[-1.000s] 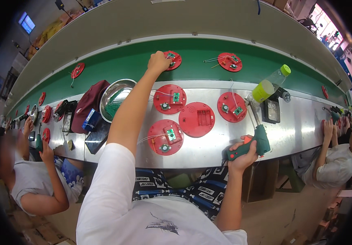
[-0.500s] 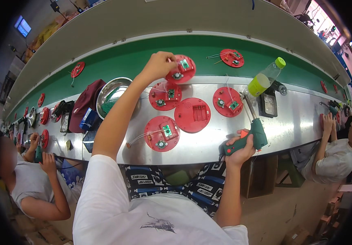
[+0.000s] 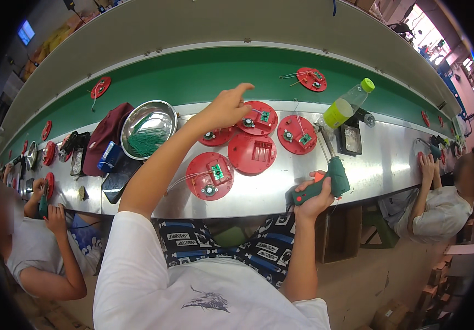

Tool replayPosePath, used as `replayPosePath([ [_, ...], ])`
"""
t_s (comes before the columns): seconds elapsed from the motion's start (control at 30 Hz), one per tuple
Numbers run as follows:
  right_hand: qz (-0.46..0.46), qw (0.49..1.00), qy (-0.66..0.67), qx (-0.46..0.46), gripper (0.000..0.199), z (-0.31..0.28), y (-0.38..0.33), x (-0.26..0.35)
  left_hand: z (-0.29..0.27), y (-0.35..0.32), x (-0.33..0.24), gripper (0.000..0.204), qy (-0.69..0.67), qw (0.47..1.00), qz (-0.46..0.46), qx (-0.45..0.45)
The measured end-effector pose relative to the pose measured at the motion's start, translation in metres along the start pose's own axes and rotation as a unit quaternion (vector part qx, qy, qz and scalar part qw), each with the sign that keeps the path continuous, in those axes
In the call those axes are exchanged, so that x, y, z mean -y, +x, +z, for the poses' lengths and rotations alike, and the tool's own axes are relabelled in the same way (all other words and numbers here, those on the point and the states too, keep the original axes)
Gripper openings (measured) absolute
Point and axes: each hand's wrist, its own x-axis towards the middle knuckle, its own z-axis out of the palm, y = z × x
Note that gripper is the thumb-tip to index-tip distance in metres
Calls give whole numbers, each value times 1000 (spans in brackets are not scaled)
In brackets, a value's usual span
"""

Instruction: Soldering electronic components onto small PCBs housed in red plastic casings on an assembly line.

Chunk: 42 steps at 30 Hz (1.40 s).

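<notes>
My left hand [image 3: 227, 110] lies at the left edge of a red disc [image 3: 256, 118], index finger extended past it; whether the other fingers pinch the rim is hidden from this angle. The disc, carrying a small green circuit board [image 3: 265, 116] and thin wires, sits at the back of the metal bench [image 3: 270, 201], overlapping in view both the plain red disc [image 3: 245, 157] in front and another red disc [image 3: 215, 141] beneath my forearm. With a loose hold, I judge, it could slide off its neighbours, or a snagged wire could pull from its joint. My right hand [image 3: 315, 203] is wrapped around a green pistol-shaped tool [image 3: 337, 179], its metal prongs [image 3: 328, 144] angled up beside the right-hand red disc [image 3: 296, 145] and near a clear bottle [image 3: 338, 112] with a lime-green cap. Should those prongs be hot, a careless swing might scorch the plastic or mark the bottle; a knock could topple it. Leftward, white wires [image 3: 185, 180] trail from the nearest red disc [image 3: 198, 184], where a dragging sleeve might catch them.
</notes>
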Motion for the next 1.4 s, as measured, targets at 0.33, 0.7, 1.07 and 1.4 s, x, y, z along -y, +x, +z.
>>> replayPosePath([
  [0.33, 14, 999, 14, 38, 33, -7, 0, -4, -24, -116, 12, 32, -159, 981, -35, -109],
  [0.7, -31, 963, -88, 251, 45, -18, -31, 3, 54, -214, -8, 22, 23, 955, -26, -294],
  [1.07, -15, 860, -320, 397, 26, -28, -72, 11, 87, -216, 2, 18, 113, 934, -6, -339],
  [1.4, 7, 858, -323, 399, 28, -27, -70, 8, 97, -215, 9, 23, 159, 920, -3, -358],
])
